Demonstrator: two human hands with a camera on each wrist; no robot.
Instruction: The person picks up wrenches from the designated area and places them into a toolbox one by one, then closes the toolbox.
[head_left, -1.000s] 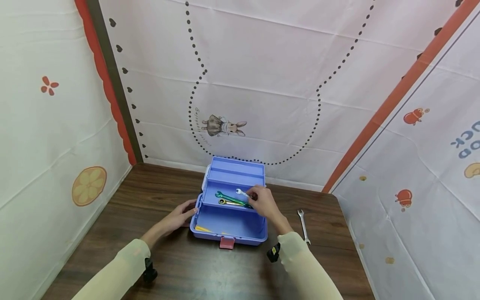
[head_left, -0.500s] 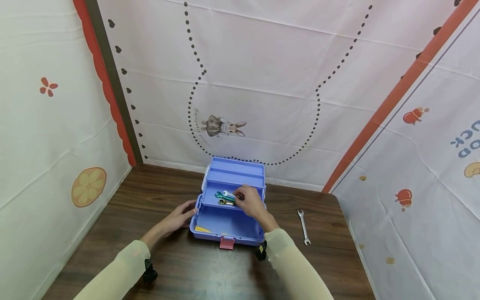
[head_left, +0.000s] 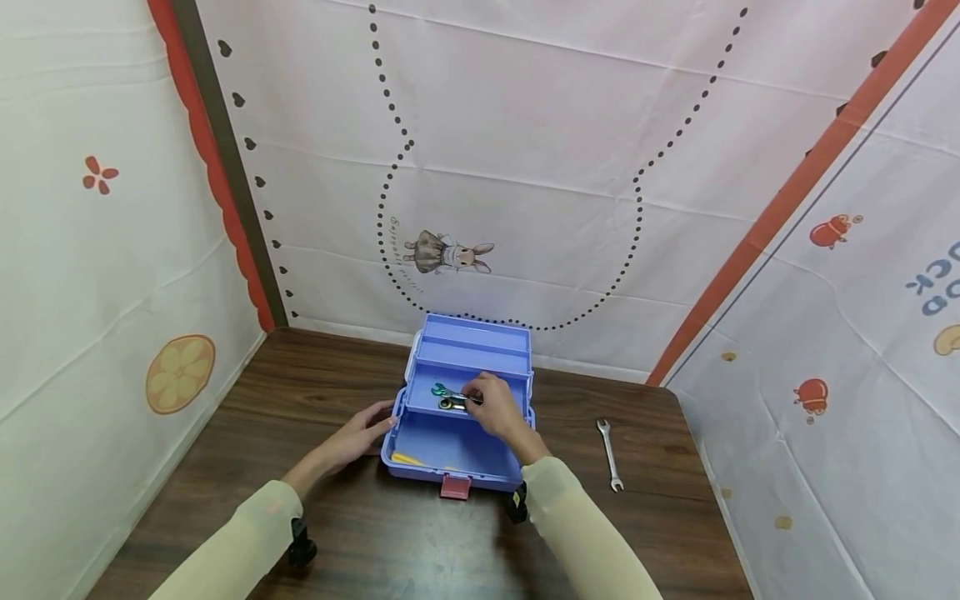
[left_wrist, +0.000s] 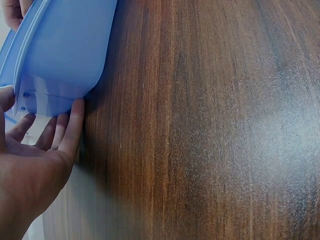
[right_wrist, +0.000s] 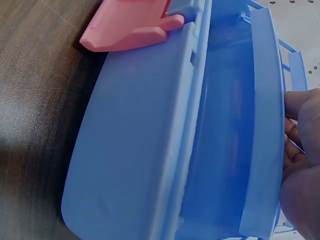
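A blue toolbox [head_left: 420, 477] stands on the table with its lid up and its stepped trays folded out. At its left end my left hand [head_left: 363, 431] holds the box, thumb at the rim [left_wrist: 20, 75] and fingertips against the outer wall. My right hand [head_left: 495, 404] is over the lowest tray [head_left: 423, 379], fingers curled down on the end of a small silver wrench, which they mostly hide. Beside it in this tray lie a green wrench [head_left: 439, 389] and a ratchet wrench [head_left: 447, 404] with a yellow-and-black ring. In the right wrist view the tray wall hides my fingertips.
A silver double-ended wrench [head_left: 610, 455] lies on the wooden table [head_left: 330, 517] right of the box. Yellow pieces [head_left: 406, 459] lie in the bottom compartment. A pink latch [head_left: 455, 487] hangs at the box front. Printed cloth [head_left: 555, 250] walls the table at back and sides.
My right hand has moved left over the tray, carrying the small silver wrench toward the green one, and lowered it there. The left hand has stayed at the toolbox's left end.
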